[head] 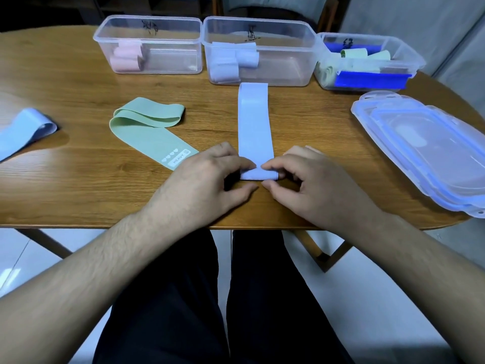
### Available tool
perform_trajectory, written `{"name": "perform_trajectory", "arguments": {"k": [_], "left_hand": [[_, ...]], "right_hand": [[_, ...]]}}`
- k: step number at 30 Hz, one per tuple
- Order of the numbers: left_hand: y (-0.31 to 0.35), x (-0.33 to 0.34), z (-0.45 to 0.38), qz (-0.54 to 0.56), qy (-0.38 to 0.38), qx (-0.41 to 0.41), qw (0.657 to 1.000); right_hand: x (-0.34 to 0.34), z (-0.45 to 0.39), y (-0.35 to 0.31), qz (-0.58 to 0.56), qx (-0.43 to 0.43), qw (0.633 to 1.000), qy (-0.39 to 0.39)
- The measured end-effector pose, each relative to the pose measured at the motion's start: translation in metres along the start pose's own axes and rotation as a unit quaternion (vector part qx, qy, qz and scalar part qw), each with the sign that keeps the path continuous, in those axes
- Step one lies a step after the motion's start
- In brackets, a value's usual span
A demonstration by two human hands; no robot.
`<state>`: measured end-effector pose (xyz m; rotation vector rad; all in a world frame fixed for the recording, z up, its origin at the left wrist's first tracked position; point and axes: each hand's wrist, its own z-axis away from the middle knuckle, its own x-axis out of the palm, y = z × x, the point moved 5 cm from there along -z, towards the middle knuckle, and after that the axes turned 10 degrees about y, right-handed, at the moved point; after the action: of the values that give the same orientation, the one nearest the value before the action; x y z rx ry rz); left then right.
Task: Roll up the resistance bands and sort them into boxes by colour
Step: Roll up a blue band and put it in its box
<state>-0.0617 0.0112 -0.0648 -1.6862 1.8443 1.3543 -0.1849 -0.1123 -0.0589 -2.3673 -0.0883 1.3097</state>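
I see the lilac band (254,122) running straight up the frame's centre on the bench (78,82), its rolled near end pinched by my left hand (210,179) and right hand (309,179), equally near.

Wooden table (78,185): bands (147,124), three boxes (148,46), lids (425,151)

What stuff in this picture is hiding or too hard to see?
All from the head view:
- Black writing on the three boxes: too blurry to read.
- Blue band at far left: cut off by the picture's edge.
- Stack of lids: runs off the right edge.
- Rolled end of the lilac band: partly covered by the left hand and right hand, so the number of turns is unknown.
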Motion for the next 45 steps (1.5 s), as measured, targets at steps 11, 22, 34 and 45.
{"name": "perform_trajectory", "arguments": {"k": [11, 22, 34, 45], "left_hand": [[0.008, -0.006, 0.005, 0.026, -0.005, 0.009, 1.000], [0.008, -0.004, 0.004, -0.011, 0.012, 0.026, 1.000], [0.007, -0.002, 0.002, -0.036, 0.029, 0.000, 0.999], [0.006, -0.001, 0.001, -0.050, 0.016, -0.014, 0.999]], "right_hand": [[-0.004, 0.005, -0.007, -0.001, -0.011, 0.999, -0.037], [0.004, -0.003, -0.002, 0.032, 0.017, 0.997, -0.063], [-0.002, -0.007, 0.001, -0.020, 0.003, 0.998, -0.054], [0.003, -0.020, 0.002, -0.017, 0.003, 0.997, -0.069]]}}
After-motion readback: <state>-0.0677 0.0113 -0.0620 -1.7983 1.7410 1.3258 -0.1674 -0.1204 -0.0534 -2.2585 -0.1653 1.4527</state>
